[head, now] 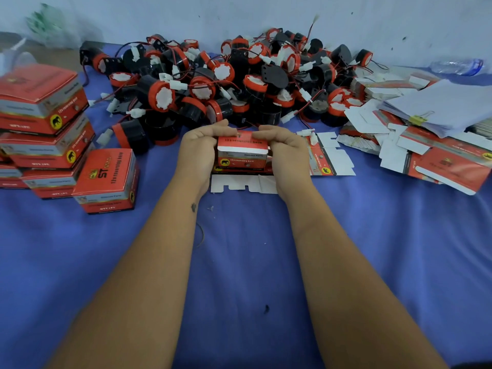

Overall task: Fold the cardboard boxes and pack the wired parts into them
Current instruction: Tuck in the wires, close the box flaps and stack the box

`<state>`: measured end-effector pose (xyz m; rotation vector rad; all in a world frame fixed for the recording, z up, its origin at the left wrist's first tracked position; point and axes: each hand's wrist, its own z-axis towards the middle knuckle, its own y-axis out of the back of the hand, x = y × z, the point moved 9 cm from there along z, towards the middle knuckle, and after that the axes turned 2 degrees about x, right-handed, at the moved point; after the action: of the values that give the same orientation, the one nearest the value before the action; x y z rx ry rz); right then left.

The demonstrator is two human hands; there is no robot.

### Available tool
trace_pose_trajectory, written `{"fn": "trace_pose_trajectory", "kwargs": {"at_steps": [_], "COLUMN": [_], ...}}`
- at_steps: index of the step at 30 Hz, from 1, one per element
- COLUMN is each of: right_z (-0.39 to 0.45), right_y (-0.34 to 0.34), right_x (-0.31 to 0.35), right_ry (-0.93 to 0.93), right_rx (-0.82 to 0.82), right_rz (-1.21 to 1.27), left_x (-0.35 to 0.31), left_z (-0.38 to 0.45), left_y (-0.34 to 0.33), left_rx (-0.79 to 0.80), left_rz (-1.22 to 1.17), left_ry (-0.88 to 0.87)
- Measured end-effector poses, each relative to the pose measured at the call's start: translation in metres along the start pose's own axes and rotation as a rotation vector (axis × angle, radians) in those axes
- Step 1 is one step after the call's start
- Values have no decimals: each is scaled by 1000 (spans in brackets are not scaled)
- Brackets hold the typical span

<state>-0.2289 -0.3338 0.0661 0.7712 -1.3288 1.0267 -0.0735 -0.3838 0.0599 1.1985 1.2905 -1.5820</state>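
A small red and white cardboard box [242,151] sits between my two hands at the middle of the blue cloth. My left hand [199,153] grips its left side, fingers curled over the top flap. My right hand [286,153] grips its right side the same way. Under the box lies a flat unfolded box blank [239,183]. Behind it spreads a big pile of black and red wired horn parts [226,81] with white connectors.
Several closed red boxes [53,145] are stacked at the left. Flat box blanks [436,155] and clipped white papers [447,105] lie at the right, another blank [330,155] beside my right hand. A plastic bottle [458,66] lies by the far wall.
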Motion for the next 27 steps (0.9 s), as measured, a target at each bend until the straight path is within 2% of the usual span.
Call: {"fn": "trace_pose_trajectory", "kwargs": {"at_steps": [3, 8, 12, 14, 19, 27], "right_z": [-1, -4, -7, -8, -8, -7], "right_y": [0, -1, -8, -10, -11, -13], "right_x": [2, 5, 9, 12, 11, 21], "right_ry": [-30, -30, 23, 81, 128, 341], "right_rx": [56, 195, 307, 336, 354, 230], "right_rz": [61, -32, -189, -300, -369, -522], "left_x": [-5, -4, -9, -8, -12, -14], "left_z": [-1, 7, -1, -3, -4, -5], "left_y": [2, 11, 7, 7, 4, 3], "left_rx": [32, 96, 312, 358, 325, 285], "left_rz": [70, 245, 481, 540, 580, 590], "left_ry": [-10, 46, -88, -117, -197, -252]}}
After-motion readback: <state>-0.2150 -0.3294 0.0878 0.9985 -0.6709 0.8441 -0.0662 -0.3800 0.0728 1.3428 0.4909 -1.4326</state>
